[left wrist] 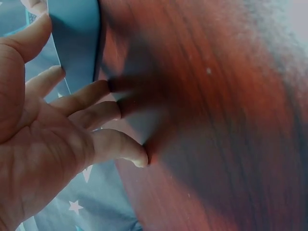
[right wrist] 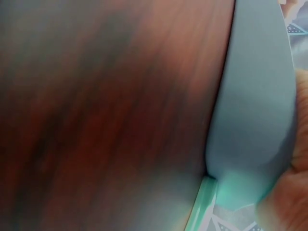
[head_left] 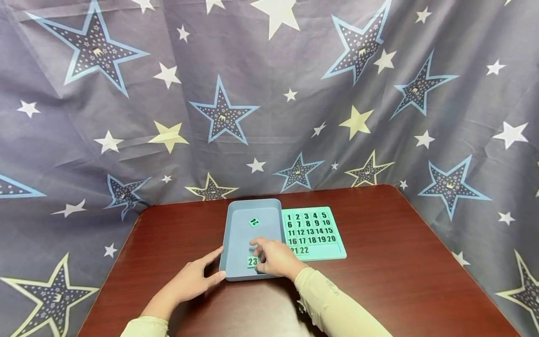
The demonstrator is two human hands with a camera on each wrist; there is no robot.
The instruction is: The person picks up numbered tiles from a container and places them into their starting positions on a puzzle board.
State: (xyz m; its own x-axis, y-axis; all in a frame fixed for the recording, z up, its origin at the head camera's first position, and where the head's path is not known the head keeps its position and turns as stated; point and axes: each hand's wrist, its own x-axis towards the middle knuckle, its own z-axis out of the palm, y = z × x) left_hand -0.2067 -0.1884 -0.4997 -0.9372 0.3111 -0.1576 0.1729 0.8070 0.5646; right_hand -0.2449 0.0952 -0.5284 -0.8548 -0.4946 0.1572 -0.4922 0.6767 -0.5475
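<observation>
A blue-grey tray (head_left: 237, 238) lies on the table with two number tiles in view in it. My left hand (head_left: 191, 278) touches the tray's left side, thumb near the front corner and fingers farther back. In the left wrist view its fingers (left wrist: 127, 147) are spread and fairly straight. My right hand (head_left: 275, 257) reaches into the tray and pinches the right edge of the 23 tile (head_left: 251, 261) with the thumb and a finger; the index finger is raised. Its fingertips are hidden in the right wrist view. The 24 tile (head_left: 254, 222) lies turned near the tray's back.
A mint-green number board (head_left: 324, 252) sits against the tray's right side, with tiles 1 to 22 in rows. My right hand and wrist cover part of its lower left. The brown table (head_left: 379, 281) runs back to a star-patterned curtain (head_left: 290, 131).
</observation>
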